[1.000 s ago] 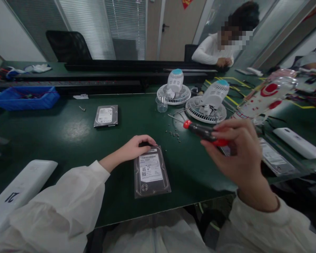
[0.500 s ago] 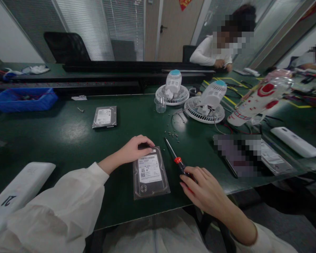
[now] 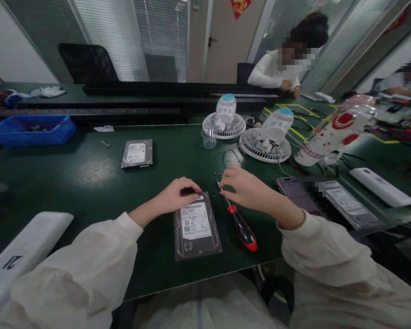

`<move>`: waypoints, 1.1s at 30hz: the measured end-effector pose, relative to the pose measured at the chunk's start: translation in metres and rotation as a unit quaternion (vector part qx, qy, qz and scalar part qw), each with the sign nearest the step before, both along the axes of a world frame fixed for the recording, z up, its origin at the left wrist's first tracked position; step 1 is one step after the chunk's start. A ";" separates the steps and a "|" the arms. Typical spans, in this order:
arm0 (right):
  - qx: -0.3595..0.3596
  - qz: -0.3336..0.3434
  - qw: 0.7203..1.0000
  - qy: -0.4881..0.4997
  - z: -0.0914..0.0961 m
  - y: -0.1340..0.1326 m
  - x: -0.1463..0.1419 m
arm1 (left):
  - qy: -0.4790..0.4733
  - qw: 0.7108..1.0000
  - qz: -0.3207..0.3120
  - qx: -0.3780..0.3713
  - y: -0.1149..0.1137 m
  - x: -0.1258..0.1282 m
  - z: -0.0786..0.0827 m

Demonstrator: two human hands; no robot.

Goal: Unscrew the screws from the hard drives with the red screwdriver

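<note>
Hard drive [image 3: 197, 230] lay on the table [image 3: 89, 196], left hand [image 3: 178, 195] gripping its far end; right hand [image 3: 244, 188] was at the screwdriver [image 3: 242, 229] tip, whether gripping anything unclear; picking up screws [image 3: 215, 173] seemed underway, next needing a fine pinch

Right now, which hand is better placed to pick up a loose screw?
Probably the right hand: it is close to the loose screws, whereas the left hand rests on the nearest hard drive.
</note>
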State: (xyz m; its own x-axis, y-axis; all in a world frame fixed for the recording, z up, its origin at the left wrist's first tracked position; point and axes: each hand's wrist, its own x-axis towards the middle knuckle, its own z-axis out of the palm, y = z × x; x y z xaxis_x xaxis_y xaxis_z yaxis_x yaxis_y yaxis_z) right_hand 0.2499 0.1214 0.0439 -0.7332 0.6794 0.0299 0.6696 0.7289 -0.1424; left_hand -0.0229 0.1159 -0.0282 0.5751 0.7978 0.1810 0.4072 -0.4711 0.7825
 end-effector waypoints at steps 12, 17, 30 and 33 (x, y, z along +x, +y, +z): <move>-0.094 0.036 0.995 0.021 -0.024 0.018 -0.013 | 0.003 1.000 0.004 0.008 -0.001 0.001 0.001; -0.040 -0.033 0.994 0.096 -0.027 0.061 0.015 | 0.007 1.000 0.007 0.002 -0.001 0.001 0.001; -0.014 -0.060 0.991 0.118 -0.050 0.082 0.026 | 0.014 1.000 0.014 -0.015 -0.003 0.000 0.001; -0.018 -0.043 0.993 0.113 -0.047 0.081 0.024 | 0.013 1.000 0.008 -0.010 -0.002 0.000 0.001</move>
State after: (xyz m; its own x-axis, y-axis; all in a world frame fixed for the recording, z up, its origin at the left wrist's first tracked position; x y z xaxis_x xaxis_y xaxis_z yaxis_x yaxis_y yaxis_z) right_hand 0.2740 0.2022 -0.0030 -0.6497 0.7429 0.1615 0.6776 0.6622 -0.3200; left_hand -0.0229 0.1137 -0.0270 0.5662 0.8105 0.1498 0.4344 -0.4480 0.7814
